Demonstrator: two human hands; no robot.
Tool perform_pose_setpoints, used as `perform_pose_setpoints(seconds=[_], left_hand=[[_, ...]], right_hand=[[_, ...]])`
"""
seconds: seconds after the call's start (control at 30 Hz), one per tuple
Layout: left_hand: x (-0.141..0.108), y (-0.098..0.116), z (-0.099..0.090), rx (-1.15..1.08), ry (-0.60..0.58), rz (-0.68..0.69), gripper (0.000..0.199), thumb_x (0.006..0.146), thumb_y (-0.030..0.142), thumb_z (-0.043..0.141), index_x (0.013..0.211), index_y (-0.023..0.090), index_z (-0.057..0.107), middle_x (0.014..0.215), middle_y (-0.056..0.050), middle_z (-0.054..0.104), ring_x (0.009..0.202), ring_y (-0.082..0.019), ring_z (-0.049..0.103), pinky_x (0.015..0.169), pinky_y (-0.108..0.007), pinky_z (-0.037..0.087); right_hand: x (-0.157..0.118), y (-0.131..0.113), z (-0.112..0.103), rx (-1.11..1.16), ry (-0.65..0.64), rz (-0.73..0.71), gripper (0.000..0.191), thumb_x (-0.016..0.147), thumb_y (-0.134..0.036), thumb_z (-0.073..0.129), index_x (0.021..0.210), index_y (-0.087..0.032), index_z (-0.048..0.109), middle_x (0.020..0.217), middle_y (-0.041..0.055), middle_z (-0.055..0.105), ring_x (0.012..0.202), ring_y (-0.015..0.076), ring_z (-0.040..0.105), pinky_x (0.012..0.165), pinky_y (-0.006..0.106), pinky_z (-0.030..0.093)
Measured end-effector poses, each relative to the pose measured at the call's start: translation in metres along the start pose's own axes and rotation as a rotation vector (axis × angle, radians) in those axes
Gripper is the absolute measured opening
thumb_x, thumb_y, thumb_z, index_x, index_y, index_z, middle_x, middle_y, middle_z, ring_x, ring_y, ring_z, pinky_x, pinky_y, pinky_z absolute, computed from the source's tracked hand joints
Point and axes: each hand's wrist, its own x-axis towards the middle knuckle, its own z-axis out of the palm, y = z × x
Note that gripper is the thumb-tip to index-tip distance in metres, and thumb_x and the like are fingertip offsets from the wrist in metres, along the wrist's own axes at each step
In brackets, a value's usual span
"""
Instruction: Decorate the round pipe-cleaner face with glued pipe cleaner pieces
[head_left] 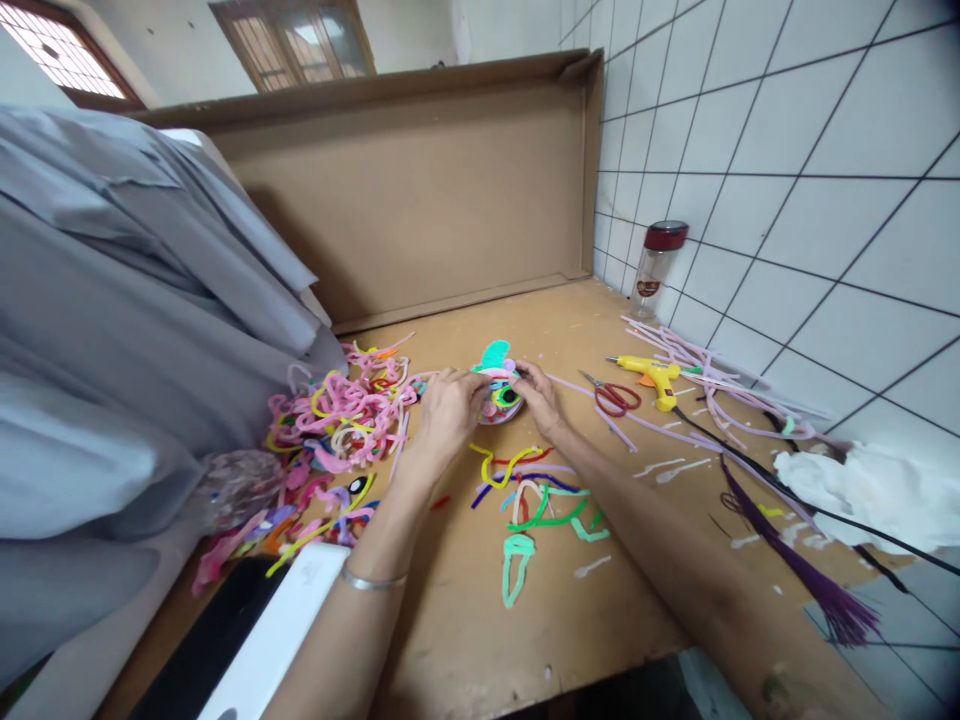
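Where the left hand (450, 405) and the right hand (538, 400) face each other over the tabletop (450, 640), one small round craft piece (498, 402) sits between them, pinched at its left edge by the left fingers and at its right by the right; whether it also touches the surface below cannot be told. Piece: teal flap (495, 355) at the far edge; black eye (509, 396) ringed in green. Nearer the person, below the piece: loose fuzzy stems (551, 518), bent, in yellow, blue, red and green; one teal loop (516, 570). Left, beside the left hand: heap of mostly pink fuzzy stems (349, 415). Right, apart from the right hand: scissors (619, 401), red-handled; glue gun (654, 378), yellow, black-corded; lilac stems (720, 405), long. Farther right: purple tassel (802, 572); white tissue (870, 490), crumpled. By the tiled wall: clear bottle (654, 268), dark red lid. Far side: cardboard panel (420, 190), upright.
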Motion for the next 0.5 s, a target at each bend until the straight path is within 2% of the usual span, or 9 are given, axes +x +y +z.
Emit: perform_pose_setpoints(seconds=[0.5], left_hand=[[-0.0014,0.0095,-0.0086,0.211,-0.061,-0.061,0.026,0.089,0.024,0.049,0.087,0.021,0.075,0.090,-0.009,0.074,0.084,-0.025,0.062,0.074,-0.037,0.039]], right_hand=[[-0.0036,0.0032,-0.0012,-0.082,-0.043,-0.007,0.042,0.067,-0.033,0.065,0.109,-0.026,0.064,0.116,0.0028,0.066,0.111,0.0246,0.058,0.102,0.042,0.043]])
